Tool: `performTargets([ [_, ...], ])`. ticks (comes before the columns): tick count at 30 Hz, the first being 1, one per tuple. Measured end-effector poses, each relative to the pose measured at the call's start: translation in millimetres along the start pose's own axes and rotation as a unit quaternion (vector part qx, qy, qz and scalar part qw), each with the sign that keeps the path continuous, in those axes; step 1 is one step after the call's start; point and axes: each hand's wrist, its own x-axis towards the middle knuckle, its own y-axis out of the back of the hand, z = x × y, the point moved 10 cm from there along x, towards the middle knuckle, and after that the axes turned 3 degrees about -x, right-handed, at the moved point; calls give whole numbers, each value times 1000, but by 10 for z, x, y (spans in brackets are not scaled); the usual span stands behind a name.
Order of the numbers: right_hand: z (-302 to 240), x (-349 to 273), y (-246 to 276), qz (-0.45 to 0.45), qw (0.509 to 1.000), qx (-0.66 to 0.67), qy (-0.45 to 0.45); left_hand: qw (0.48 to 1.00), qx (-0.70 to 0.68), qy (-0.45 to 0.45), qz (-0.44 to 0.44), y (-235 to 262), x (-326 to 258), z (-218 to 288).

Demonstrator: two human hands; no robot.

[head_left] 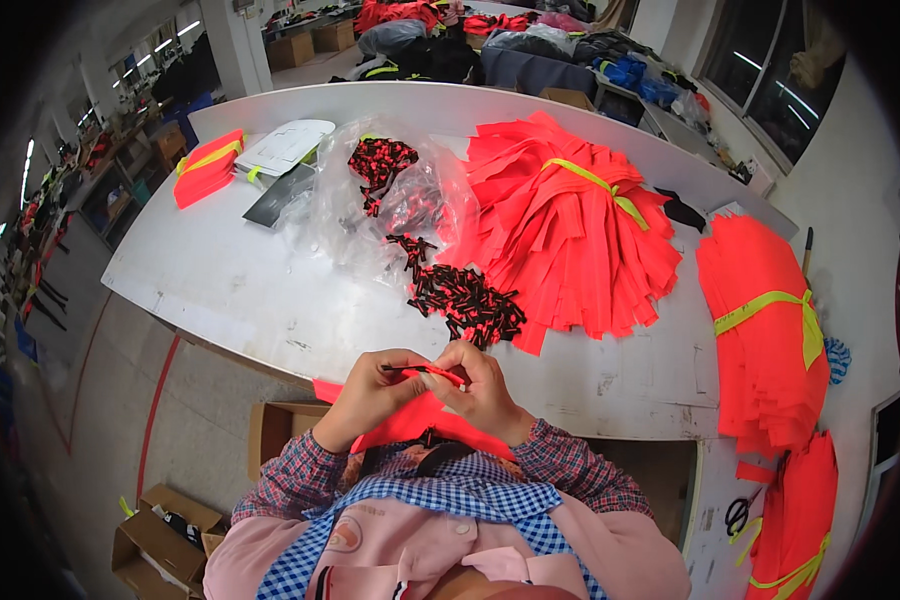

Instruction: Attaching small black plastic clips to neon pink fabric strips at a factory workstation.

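Two hands [365,402] [484,392] at one black-and-orange piece [448,375], four tied orange bundles [210,170] [570,230] [760,345] [795,510] around

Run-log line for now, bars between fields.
left hand: pinching black-red piece | right hand: pinching same piece | table: loose black-red pieces, red strips

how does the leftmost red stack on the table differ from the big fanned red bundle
The stack is small; the bundle is far larger. The stack is a compact block, while the bundle splays out like a fan. The stack is left of the clear bag; the bundle lies right of it. Both are red, lie on the table and have a yellow-green band across them.
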Motion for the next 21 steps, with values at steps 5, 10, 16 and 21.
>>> performTargets([
  [5, 43, -8, 35, 30, 995, 82, -43, 998, 44, -26, 32, 86, -5, 184],
  [10, 133, -31, 11, 41, 985, 148, -79, 1000, -8, -24, 1, -8, 41, 273],
  [16, 184, -150, 20, 95, 977, 148, -123, 999, 31, -10, -17, -73, 92, 174],
  [21, 115, -99, 346, 240, 944, 201, -107, 996, -11, 4, -89, -377, -15, 25],
])
